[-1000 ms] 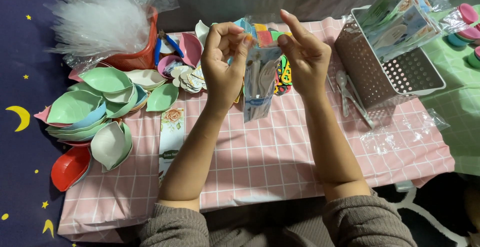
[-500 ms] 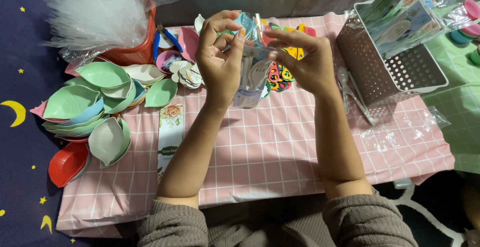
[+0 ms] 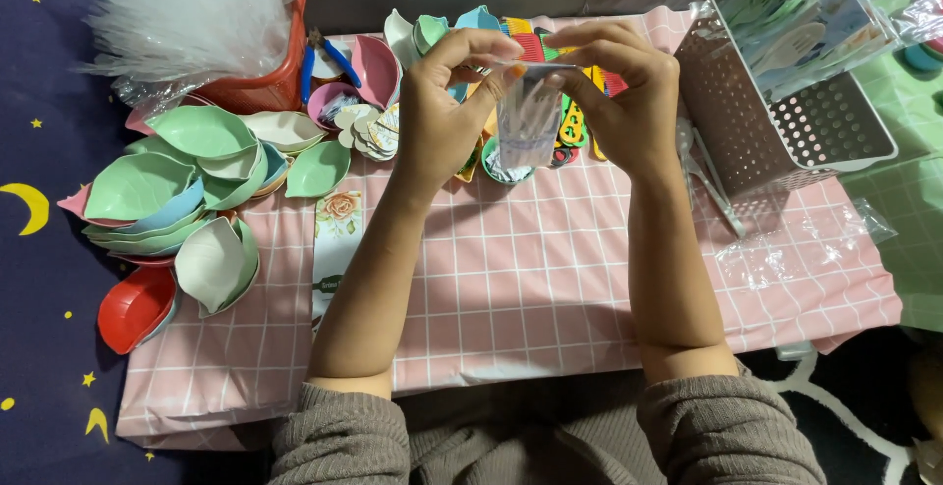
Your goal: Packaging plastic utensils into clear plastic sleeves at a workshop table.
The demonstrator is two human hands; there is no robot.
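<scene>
**Both hands pinch the top of a clear cutlery packet, now held lower and closer together**

Far to the left of the hands, a stack of leaf-shaped dishes [image 3: 177,200] in green, blue, cream and red lies on the pink checked tablecloth [image 3: 530,288], below a red basket [image 3: 265,82] stuffed with clear plastic bags [image 3: 187,13]. Just left of the left hand sit blue-handled pliers [image 3: 329,57], a pink bowl [image 3: 378,67] and a pile of printed paper tags [image 3: 368,136]; a long floral card strip [image 3: 337,249] lies beside the left forearm.

The left hand [image 3: 442,121] is closed in a pinch, thumb and fingertips gripping the upper left corner of a small clear packet of pale plastic cutlery [image 3: 527,121]. The right hand [image 3: 629,102] pinches the upper right corner, its fingers curled down; a second ago its fingers stood spread and upright. The packet hangs between the hands above the table, and it looks shorter and sits lower in view than a second ago, when it dangled long below the fingers. The two hands have drawn nearer each other at its top edge.

Behind the packet lie colourful cut-out shapes [image 3: 570,126]. To the right of the right hand stands a white perforated basket [image 3: 815,131] holding finished packets [image 3: 805,23], with loose pale spoons [image 3: 693,166] at its foot and clear wrappers [image 3: 756,264] farther right.
</scene>
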